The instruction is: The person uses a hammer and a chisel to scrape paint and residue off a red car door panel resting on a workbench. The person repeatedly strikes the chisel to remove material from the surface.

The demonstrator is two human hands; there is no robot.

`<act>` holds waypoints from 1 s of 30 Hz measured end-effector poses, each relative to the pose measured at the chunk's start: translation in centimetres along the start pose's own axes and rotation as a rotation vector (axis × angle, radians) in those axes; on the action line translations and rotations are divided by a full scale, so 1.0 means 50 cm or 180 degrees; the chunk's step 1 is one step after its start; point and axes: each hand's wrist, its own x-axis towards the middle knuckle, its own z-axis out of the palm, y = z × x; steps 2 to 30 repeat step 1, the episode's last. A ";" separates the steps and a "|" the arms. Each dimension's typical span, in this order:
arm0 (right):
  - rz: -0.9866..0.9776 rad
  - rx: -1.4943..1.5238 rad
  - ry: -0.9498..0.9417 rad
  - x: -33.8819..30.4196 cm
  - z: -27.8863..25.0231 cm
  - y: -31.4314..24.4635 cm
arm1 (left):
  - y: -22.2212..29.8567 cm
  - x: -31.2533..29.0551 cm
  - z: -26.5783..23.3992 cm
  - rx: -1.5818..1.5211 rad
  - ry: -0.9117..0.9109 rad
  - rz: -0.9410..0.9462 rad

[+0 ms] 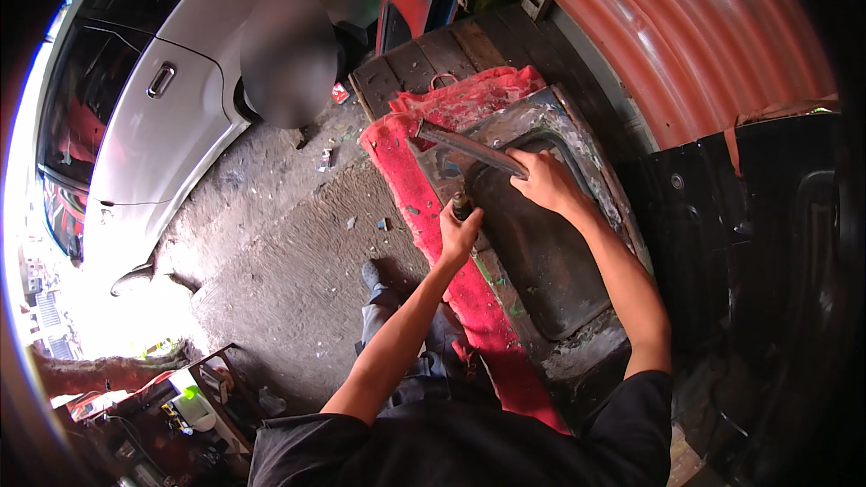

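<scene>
My right hand (pixel 548 182) is closed around one end of a long grey metal bar (pixel 474 151). The bar slants up to the left, and its far end looks short and bent. Below it, my left hand (pixel 460 230) grips a short dark cylindrical piece with a brassy top (pixel 462 204); its lower part is hidden in my fingers. Both hands are over a worn metal panel (pixel 541 280) with a sunken middle, rounded corners and chipped, patchy paint. A red cloth (pixel 469 293) lies under the panel and shows along its left and far edges.
Dark wooden planks (pixel 424 63) support the cloth at the far side. A silver car (pixel 162 135) stands at the left. Red corrugated sheet (pixel 686 27) and a black panel (pixel 767 216) border the right. Litter dots the rough floor (pixel 289 243); a cluttered shelf (pixel 198 406) is at lower left.
</scene>
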 end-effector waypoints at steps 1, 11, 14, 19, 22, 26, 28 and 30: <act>0.0021 -0.0008 -0.0018 -0.002 -0.004 -0.002 | 0.000 0.000 0.004 0.0095 0.0002 0.0054; 0.0021 -0.0008 -0.0018 -0.002 -0.004 -0.002 | 0.000 0.000 0.004 0.0095 0.0002 0.0054; 0.0021 -0.0008 -0.0018 -0.002 -0.004 -0.002 | 0.000 0.000 0.004 0.0095 0.0002 0.0054; 0.0021 -0.0008 -0.0018 -0.002 -0.004 -0.002 | 0.000 0.000 0.004 0.0095 0.0002 0.0054; 0.0021 -0.0008 -0.0018 -0.002 -0.004 -0.002 | 0.000 0.000 0.004 0.0095 0.0002 0.0054; 0.0021 -0.0008 -0.0018 -0.002 -0.004 -0.002 | 0.000 0.000 0.004 0.0095 0.0002 0.0054; 0.0021 -0.0008 -0.0018 -0.002 -0.004 -0.002 | 0.000 0.000 0.004 0.0095 0.0002 0.0054; 0.0021 -0.0008 -0.0018 -0.002 -0.004 -0.002 | 0.000 0.000 0.004 0.0095 0.0002 0.0054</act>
